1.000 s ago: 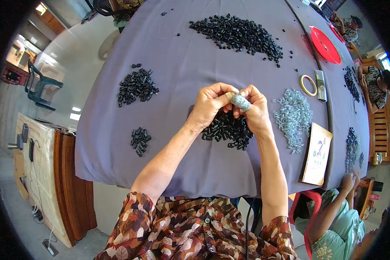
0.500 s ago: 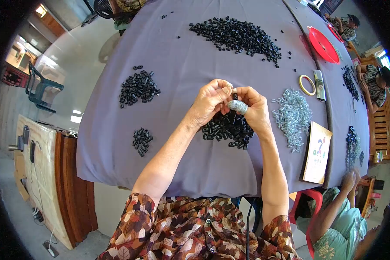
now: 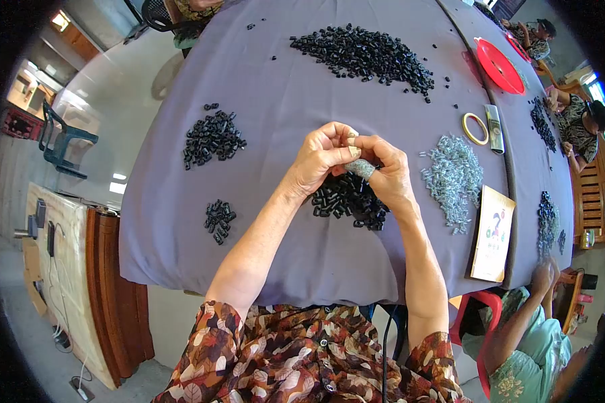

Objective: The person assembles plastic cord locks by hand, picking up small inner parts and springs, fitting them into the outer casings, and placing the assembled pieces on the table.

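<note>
My left hand [image 3: 321, 160] and my right hand [image 3: 387, 168] meet fingertip to fingertip above a pile of small black cylindrical pieces [image 3: 346, 201]. Both are closed in a pinch, and whatever lies between the fingers is hidden. A grey, speckled wrap [image 3: 361, 168] covers my right thumb. To the right of my right hand lies a heap of small clear pieces [image 3: 452, 178]. Left of my left arm are two smaller groups of black pieces, a larger pile [image 3: 214, 139] and a little one [image 3: 219, 220].
A big black heap [image 3: 366, 59] spreads across the far side of the grey cloth [image 3: 269, 87]. At right are a tape roll [image 3: 475, 129], a slim box [image 3: 494, 129], a booklet [image 3: 493, 235] and a red tray [image 3: 501, 66]. Co-workers sit along the right side.
My fingertips have closed together, hiding the small black piece that showed between them. My right thumb has shifted slightly left. On the right, a co-worker's hands have moved apart.
</note>
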Available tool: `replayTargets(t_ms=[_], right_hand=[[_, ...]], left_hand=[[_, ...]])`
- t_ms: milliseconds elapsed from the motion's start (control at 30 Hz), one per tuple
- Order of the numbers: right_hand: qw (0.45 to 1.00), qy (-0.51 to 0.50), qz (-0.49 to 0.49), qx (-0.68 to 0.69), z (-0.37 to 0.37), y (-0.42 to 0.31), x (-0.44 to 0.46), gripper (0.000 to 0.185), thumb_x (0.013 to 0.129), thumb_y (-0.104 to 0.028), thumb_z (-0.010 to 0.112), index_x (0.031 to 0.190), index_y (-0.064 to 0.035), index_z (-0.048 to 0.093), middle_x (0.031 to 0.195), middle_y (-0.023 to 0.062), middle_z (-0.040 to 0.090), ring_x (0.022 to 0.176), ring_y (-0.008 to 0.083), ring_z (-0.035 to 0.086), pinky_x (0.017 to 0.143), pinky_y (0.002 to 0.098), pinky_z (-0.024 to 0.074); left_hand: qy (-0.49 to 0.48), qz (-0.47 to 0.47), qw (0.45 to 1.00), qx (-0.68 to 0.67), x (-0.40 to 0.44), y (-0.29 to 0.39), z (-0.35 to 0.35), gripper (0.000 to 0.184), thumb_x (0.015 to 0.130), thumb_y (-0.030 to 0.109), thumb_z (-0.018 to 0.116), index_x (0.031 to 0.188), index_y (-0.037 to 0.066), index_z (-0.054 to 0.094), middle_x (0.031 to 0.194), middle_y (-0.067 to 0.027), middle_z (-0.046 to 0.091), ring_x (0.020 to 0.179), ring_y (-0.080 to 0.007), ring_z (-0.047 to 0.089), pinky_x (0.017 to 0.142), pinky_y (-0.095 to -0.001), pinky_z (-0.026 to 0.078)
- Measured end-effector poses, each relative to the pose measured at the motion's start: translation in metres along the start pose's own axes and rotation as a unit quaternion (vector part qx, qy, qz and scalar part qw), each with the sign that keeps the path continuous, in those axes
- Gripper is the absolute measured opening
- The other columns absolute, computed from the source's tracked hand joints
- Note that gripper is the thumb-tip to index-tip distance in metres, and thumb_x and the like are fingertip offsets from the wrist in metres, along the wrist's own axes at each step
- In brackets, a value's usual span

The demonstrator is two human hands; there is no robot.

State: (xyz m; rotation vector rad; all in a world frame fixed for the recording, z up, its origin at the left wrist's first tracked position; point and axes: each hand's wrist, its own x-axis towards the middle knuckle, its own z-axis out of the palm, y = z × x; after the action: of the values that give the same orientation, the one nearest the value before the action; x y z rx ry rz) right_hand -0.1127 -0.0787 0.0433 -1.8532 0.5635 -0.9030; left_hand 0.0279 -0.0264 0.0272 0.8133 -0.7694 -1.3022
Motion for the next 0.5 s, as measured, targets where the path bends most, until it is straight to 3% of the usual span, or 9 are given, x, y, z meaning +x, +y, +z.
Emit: replayTargets(t_ms=[100, 200, 300, 500], right_hand=[[0.998, -0.034, 0.052, 0.016, -0.009, 0.001, 0.0, 0.027, 0.075, -0.001, 0.067, 0.101, -0.0025, 0.06, 0.075, 0.002, 0.059, 0.069, 0.0086, 0.056, 0.066, 0.0243, 0.0475], [0.995, 0.074, 0.028, -0.058, -0.026, 0.011, 0.005, 0.024, 0.078, -0.004, 0.065, 0.102, -0.0026, 0.061, 0.075, -0.0003, 0.059, 0.068, 0.0061, 0.053, 0.065, 0.0224, 0.046], [0.977, 0.154, 0.111, -0.098, -0.055, 0.019, 0.009, 0.019, 0.079, -0.005, 0.064, 0.097, -0.0026, 0.062, 0.075, 0.001, 0.061, 0.064, 0.0071, 0.05, 0.06, 0.0224, 0.0431], [0.955, 0.094, 0.165, -0.227, -0.08, 0.027, 0.007, 0.018, 0.077, -0.005, 0.06, 0.094, -0.0019, 0.062, 0.069, 0.0088, 0.061, 0.061, 0.0129, 0.053, 0.06, 0.0277, 0.0439]], left_hand=[[0.032, 0.018, 0.999, -0.007, 0.001, -0.002, -0.001, 0.012, 0.08, 0.004, 0.06, 0.09, 0.006, 0.055, 0.073, 0.0007, 0.055, 0.054, -0.0035, 0.047, 0.044, -0.017, 0.035], [0.101, 0.061, 0.993, -0.008, 0.003, -0.005, -0.007, 0.01, 0.08, 0.002, 0.059, 0.088, 0.007, 0.056, 0.073, 0.0001, 0.055, 0.053, -0.0042, 0.047, 0.043, -0.0173, 0.034], [0.159, 0.109, 0.981, -0.016, 0.008, -0.008, -0.017, 0.009, 0.079, 0.0, 0.059, 0.086, 0.005, 0.057, 0.072, -0.0008, 0.055, 0.05, -0.0048, 0.045, 0.042, -0.0177, 0.033], [0.242, 0.123, 0.962, 0.013, 0.013, -0.017, -0.031, 0.007, 0.079, -0.001, 0.058, 0.085, 0.003, 0.056, 0.071, -0.0013, 0.055, 0.049, -0.0049, 0.045, 0.042, -0.0178, 0.032]])
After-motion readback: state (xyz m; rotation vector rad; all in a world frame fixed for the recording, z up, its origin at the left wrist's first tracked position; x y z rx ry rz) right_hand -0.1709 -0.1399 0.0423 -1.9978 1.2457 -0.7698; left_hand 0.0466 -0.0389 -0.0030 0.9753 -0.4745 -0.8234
